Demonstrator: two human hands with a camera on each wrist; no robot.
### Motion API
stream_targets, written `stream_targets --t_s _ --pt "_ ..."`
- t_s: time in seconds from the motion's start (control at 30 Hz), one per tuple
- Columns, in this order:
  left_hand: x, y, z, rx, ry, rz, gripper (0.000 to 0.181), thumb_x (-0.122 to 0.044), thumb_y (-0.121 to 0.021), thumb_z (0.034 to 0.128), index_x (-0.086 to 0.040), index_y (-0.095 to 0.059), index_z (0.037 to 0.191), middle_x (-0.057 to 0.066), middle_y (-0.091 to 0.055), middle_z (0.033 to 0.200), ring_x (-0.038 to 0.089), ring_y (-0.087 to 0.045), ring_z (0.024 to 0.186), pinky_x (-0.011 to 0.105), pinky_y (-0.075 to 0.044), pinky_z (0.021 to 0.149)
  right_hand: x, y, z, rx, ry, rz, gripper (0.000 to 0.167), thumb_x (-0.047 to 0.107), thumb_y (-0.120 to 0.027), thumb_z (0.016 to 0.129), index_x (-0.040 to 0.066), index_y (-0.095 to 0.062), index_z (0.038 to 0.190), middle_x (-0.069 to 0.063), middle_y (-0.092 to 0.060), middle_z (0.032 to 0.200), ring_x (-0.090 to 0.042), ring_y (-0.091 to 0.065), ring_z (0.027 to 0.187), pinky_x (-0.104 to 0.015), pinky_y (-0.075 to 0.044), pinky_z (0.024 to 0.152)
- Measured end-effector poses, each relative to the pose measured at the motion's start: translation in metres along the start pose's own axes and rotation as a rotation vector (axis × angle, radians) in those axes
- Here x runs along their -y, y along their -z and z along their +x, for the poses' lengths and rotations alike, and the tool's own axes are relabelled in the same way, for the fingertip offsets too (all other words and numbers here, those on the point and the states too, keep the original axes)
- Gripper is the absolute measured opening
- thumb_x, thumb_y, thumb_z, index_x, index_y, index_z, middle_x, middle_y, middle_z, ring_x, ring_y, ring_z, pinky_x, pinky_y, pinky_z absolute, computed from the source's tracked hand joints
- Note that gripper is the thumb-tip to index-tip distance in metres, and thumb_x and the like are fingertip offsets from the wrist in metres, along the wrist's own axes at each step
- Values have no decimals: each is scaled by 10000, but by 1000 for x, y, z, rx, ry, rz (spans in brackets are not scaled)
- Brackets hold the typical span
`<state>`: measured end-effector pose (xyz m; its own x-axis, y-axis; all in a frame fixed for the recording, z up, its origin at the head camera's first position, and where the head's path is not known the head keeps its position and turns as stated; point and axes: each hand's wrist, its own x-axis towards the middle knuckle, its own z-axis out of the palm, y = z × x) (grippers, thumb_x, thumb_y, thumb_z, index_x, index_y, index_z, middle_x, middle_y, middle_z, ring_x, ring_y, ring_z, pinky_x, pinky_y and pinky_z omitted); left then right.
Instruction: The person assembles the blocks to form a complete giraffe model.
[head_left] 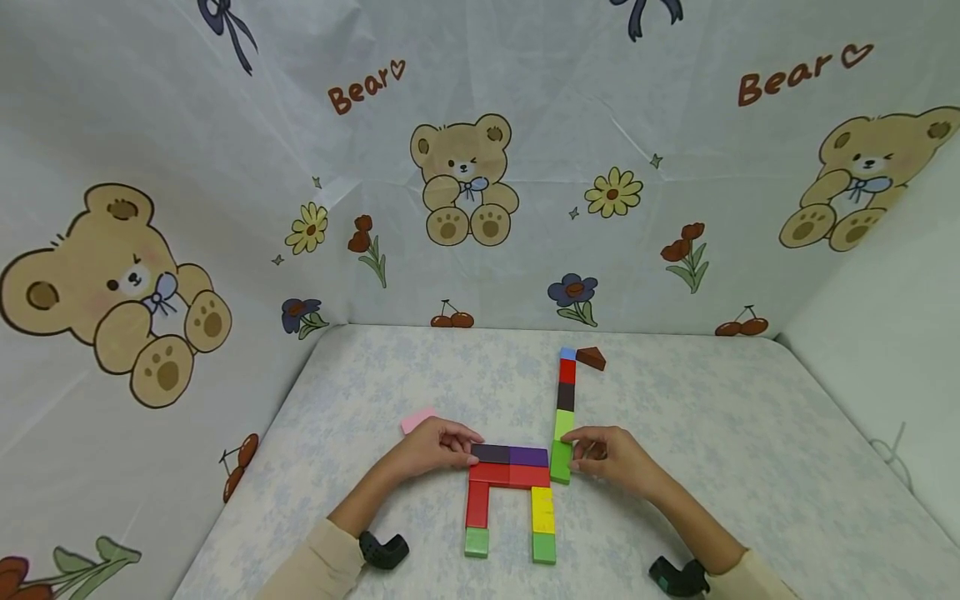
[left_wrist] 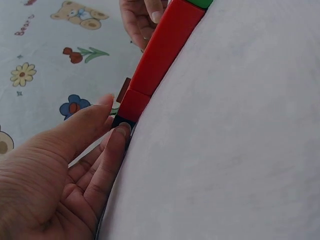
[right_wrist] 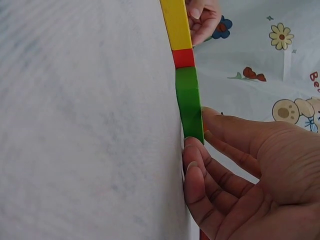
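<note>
Rectangular blocks lie joined in a flat figure. My left hand (head_left: 437,446) pinches the left end of a black block (head_left: 491,454) between thumb and finger; a purple block (head_left: 529,457) abuts it. On the other side, my right hand (head_left: 613,457) has thumb and finger at the side and far corner of a green block (head_left: 559,464), gripping it. That block sits beside the red blocks (head_left: 510,476), slightly slanted. In the right wrist view, fingertips touch the green block's (right_wrist: 188,97) edge. A yellow block (head_left: 543,510) and another red block (head_left: 477,505) form two legs.
Beyond the green block runs a column of light green (head_left: 564,423), black (head_left: 566,397), red (head_left: 567,371) and light blue (head_left: 568,353) blocks. A brown wedge (head_left: 592,358) lies next to its far end. Behind my left hand is a pink block (head_left: 417,420). A bear-print cloth hangs behind.
</note>
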<state>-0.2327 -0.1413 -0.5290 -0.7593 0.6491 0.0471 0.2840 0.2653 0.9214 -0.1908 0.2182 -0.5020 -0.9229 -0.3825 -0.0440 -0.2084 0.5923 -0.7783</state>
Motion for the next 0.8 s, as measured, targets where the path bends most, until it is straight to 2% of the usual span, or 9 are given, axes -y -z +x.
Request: stream_targets --t_s 0.27,0.53,0.8 --pt "-9 6 -2 4 8 46 282 -196 -808 894 -161 -770 1172 0 -727 881 171 -673 740 299 -560 650 1 0 -1 2 11 10 333 110 -814 869 91 -731 1191 -21 -657 886 -209 -572 743 -259 -505 587" --pt "-26 26 -5 -101 -51 142 352 -199 -810 892 -97 -746 1223 -41 -708 931 175 -663 820 298 -542 664 -1 1 0 -1 10 -8 347 137 -826 862 100 -729 1193 -7 -654 883 -210 -571 750 -260 -508 599" --pt "-18 49 -14 -190 -48 167 365 -216 -815 887 -107 -745 1228 -24 -707 939 174 -656 840 297 -538 690 -1 0 0 3 19 -4 345 122 -829 855 94 -731 1185 -9 -655 880 -209 -572 741 -257 -508 602"
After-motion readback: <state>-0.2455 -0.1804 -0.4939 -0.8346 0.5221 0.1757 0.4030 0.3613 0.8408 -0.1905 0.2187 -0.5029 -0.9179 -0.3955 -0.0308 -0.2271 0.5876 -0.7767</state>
